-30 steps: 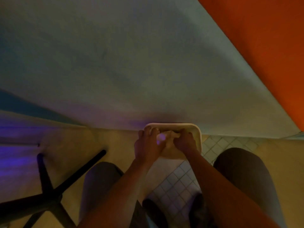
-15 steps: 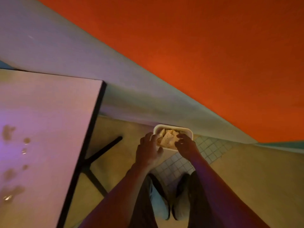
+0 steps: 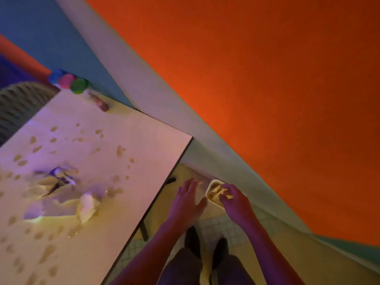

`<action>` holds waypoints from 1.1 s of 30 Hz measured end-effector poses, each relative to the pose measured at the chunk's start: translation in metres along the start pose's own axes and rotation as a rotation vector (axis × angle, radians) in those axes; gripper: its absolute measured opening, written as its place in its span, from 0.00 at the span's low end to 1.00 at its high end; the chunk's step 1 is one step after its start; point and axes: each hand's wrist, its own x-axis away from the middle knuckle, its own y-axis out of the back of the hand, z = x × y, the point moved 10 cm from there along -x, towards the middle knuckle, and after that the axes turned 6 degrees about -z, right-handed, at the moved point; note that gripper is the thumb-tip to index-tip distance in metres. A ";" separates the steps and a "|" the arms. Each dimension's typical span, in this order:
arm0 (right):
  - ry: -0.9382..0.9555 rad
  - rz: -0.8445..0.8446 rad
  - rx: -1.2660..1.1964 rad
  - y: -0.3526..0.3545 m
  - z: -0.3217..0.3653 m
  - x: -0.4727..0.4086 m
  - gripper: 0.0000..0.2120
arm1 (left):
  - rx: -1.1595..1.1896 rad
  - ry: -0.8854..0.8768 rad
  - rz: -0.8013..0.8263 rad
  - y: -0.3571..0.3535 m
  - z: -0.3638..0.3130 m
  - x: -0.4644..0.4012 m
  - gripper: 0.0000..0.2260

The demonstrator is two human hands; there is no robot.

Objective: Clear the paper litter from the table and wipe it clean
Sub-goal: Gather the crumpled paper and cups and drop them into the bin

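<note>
A pale table [image 3: 144, 153] fills the left, dotted with brown spill marks. Crumpled paper litter [image 3: 55, 182] and a white wad of tissue [image 3: 87, 206] lie on it. On the floor by the wall stands a small cream bin [image 3: 211, 187] holding paper scraps. My right hand [image 3: 236, 202] hangs over the bin's near side with fingers curled down into it; whether it holds paper is unclear. My left hand [image 3: 187, 200] hovers beside the bin, between it and the table edge, fingers spread and holding nothing.
Three coloured lids or tubs [image 3: 67, 82] and a brown object [image 3: 100, 102] sit at the table's far end. A ribbed chair back [image 3: 18, 105] stands at the far left. An orange wall [image 3: 267, 99] rises on the right. My legs and shoes are below, on tiled floor.
The view has swung left and up, bringing the table and its litter into sight. My left hand has come off the bin and spread open; my right hand stays at the bin.
</note>
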 end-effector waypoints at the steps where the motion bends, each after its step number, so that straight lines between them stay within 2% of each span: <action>1: 0.022 0.006 0.008 0.001 0.008 0.004 0.12 | 0.009 0.005 -0.034 0.013 -0.002 0.006 0.27; 9: 0.178 0.102 0.103 -0.024 0.067 0.029 0.16 | 0.072 0.169 -0.263 0.093 0.026 0.066 0.25; 15: 0.295 0.283 0.177 -0.096 0.123 0.052 0.18 | 0.101 0.329 -0.404 0.145 0.084 0.115 0.24; 18: 0.377 0.339 0.215 -0.140 0.154 0.068 0.15 | 0.137 0.421 -0.469 0.171 0.125 0.138 0.23; 22: 0.446 0.396 0.276 -0.194 0.188 0.081 0.16 | 0.152 0.557 -0.542 0.202 0.185 0.157 0.22; 29: 0.442 0.491 0.413 -0.299 0.231 0.089 0.21 | 0.203 0.808 -0.653 0.255 0.306 0.167 0.24; 33: 0.401 0.509 0.477 -0.347 0.242 0.083 0.23 | 0.320 0.965 -0.710 0.265 0.359 0.166 0.25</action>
